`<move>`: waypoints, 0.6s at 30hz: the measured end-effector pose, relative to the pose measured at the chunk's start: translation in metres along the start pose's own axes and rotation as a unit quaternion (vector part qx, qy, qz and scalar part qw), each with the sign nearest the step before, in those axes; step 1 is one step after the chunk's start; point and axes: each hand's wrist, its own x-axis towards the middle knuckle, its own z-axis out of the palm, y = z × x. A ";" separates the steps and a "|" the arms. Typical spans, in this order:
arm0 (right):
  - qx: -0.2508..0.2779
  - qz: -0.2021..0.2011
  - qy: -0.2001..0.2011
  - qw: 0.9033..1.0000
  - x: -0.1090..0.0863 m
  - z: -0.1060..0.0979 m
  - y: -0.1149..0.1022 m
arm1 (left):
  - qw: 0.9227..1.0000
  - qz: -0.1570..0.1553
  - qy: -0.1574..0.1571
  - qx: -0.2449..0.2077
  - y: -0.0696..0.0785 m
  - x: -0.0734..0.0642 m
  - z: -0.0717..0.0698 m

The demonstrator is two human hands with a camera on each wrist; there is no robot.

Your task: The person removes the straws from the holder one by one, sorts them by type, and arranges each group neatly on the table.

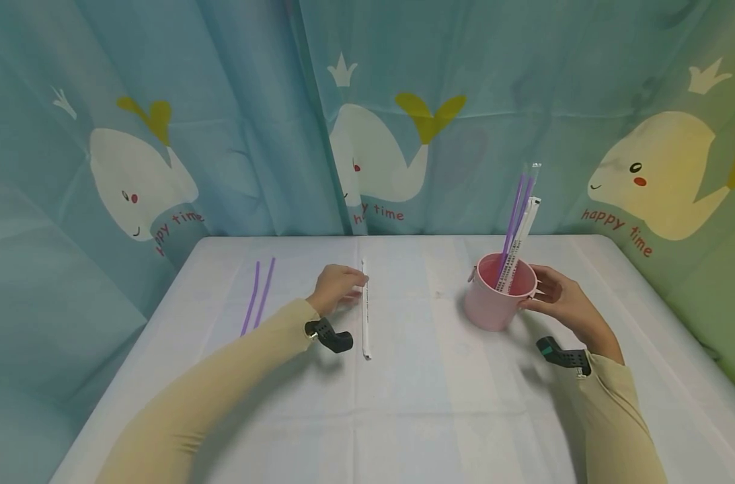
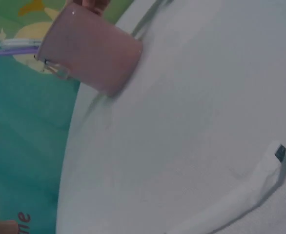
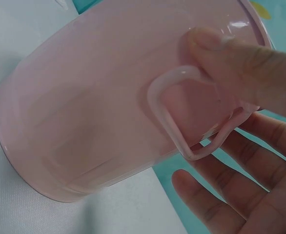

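Observation:
My left hand (image 1: 339, 288) pinches a white paper-wrapped straw (image 1: 366, 329) near its far end. The straw lies along the table, and its near end (image 2: 279, 153) appears in the left wrist view; most of the hand is out of that picture. My right hand (image 1: 563, 299) holds a pink bucket (image 1: 489, 304) at its right side, near the rim. In the right wrist view the thumb (image 3: 240, 61) presses on the wall beside a loop handle (image 3: 157, 100), and the fingers (image 3: 231, 170) reach round behind. Purple straws (image 1: 515, 208) and white-wrapped straws (image 1: 521, 235) stand tilted in the bucket.
Two purple straws (image 1: 265, 292) lie side by side on the left of the white table (image 1: 403, 437), partly covered by my left sleeve (image 1: 222, 396). A blue-green curtain (image 1: 252, 67) with whale prints hangs behind and beside the table.

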 end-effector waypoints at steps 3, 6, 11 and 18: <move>-0.002 0.000 0.000 1.000 0.000 0.000 0.000 | 1.000 0.016 -0.002 0.015 0.007 -0.004 0.002; -0.005 0.001 0.001 1.000 -0.001 -0.001 0.000 | 0.999 0.038 -0.006 0.020 0.013 -0.007 0.004; -0.011 0.005 0.002 1.000 -0.001 -0.001 0.001 | 0.998 0.062 -0.013 0.002 0.024 -0.009 0.008; -0.012 0.007 0.004 1.000 -0.001 -0.001 0.002 | 0.994 0.104 -0.029 -0.002 0.043 -0.009 0.020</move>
